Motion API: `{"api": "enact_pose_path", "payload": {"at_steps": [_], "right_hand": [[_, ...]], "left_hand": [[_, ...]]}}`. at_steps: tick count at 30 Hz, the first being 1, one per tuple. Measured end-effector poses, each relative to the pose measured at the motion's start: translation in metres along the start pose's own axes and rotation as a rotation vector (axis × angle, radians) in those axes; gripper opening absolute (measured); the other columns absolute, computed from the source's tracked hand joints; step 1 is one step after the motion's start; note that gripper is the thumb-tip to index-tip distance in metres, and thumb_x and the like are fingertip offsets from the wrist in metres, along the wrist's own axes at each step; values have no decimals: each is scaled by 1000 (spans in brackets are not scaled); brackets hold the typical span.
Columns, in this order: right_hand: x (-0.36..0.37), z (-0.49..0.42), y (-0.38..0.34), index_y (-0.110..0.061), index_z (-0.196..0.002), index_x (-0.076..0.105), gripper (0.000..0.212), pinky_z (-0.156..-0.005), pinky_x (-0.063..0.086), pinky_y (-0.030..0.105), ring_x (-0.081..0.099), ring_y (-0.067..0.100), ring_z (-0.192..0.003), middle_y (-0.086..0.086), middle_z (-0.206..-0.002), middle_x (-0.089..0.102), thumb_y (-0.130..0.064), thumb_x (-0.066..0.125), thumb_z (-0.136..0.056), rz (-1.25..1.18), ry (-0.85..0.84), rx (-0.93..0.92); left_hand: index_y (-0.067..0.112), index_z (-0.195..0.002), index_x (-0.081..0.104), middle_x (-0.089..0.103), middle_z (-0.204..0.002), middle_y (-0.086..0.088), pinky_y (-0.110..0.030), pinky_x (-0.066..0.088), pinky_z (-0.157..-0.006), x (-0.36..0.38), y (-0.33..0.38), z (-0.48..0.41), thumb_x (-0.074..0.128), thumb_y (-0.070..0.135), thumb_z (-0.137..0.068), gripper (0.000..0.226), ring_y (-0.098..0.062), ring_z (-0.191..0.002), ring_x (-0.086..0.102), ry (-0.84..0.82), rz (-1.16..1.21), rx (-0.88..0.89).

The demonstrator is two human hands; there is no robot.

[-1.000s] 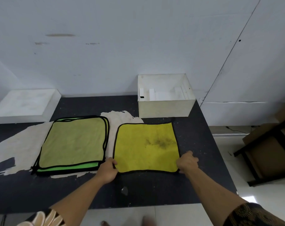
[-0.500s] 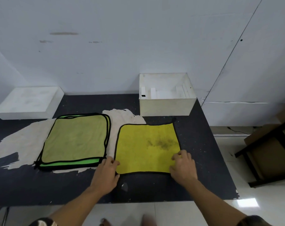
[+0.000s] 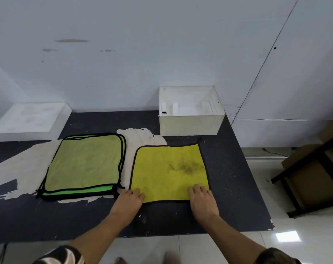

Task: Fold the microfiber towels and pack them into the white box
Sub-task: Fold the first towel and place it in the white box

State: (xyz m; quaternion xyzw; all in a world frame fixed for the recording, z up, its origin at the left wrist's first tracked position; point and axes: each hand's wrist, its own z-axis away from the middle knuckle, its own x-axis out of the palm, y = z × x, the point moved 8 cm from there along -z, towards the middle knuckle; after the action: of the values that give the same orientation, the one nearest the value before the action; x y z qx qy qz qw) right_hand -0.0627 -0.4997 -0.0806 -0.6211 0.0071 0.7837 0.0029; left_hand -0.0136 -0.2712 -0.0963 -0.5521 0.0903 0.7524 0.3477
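Observation:
A yellow towel [image 3: 169, 168] with black trim and a dark stain lies flat on the black table [image 3: 232, 187]. My left hand [image 3: 128, 201] rests palm down on its near left corner. My right hand [image 3: 202, 200] lies flat on its near edge toward the right, fingers spread. Neither hand grips anything. Left of it sits a stack of olive and green towels [image 3: 85, 162], also black trimmed. The white box [image 3: 190, 124] stands open behind the yellow towel, against the wall, with white dividers inside.
A white lid or shallow box [image 3: 28, 121] sits at the table's back left. Pale worn patches [image 3: 15, 168] mark the tabletop around the stack. A dark-framed stand with brown cardboard [image 3: 314, 168] stands on the floor to the right.
My right hand has slid left from the towel's near right corner onto its near edge. My left hand has settled flat on the near left corner. The towels have not moved.

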Motion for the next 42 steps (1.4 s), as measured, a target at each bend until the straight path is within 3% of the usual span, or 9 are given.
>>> {"api": "enact_pose_path", "payload": {"at_steps": [6,18,27,34,39,42], "right_hand": [[0,1,-1,-15,-122,49,27,-94,43,40,50,28,-109,9,-122,52,-10,45,-96,18,4,5],[-1,-2,-1,-16,-116,57,29,-90,43,40,52,28,-104,8,-117,54,-14,56,-87,24,-37,39],[0,-4,1,-16,-122,54,39,-96,41,40,49,27,-109,7,-122,51,-19,64,-84,25,-43,34],[-1,-4,1,-17,-121,53,37,-96,40,39,50,26,-109,5,-122,51,-20,62,-85,14,-32,30],[3,5,-1,-18,-121,52,35,-96,40,38,52,24,-109,3,-122,53,-23,59,-87,7,-31,52],[2,9,-4,-19,-121,52,35,-96,39,38,51,24,-111,3,-122,53,-23,58,-87,4,-37,62]], "left_hand": [[11,-126,45,53,-121,-13,-41,44,-93,0,-6,3,65,-2,-77,55,-30,-108,52,1,21,35],[16,-131,41,44,-128,-11,-38,42,-93,2,-13,16,63,-5,-76,63,-29,-113,48,26,122,45],[19,-129,43,43,-126,-7,-36,44,-90,6,-18,16,60,-2,-79,57,-26,-108,48,68,189,72],[18,-122,50,49,-118,-6,-35,43,-85,5,-20,10,54,2,-89,37,-24,-102,49,99,163,105],[14,-124,53,49,-119,-8,-37,42,-88,9,-22,12,55,-5,-84,44,-27,-105,49,118,117,156],[16,-119,56,54,-115,-6,-36,42,-89,11,-25,19,55,1,-87,36,-26,-104,50,140,114,175]]}}
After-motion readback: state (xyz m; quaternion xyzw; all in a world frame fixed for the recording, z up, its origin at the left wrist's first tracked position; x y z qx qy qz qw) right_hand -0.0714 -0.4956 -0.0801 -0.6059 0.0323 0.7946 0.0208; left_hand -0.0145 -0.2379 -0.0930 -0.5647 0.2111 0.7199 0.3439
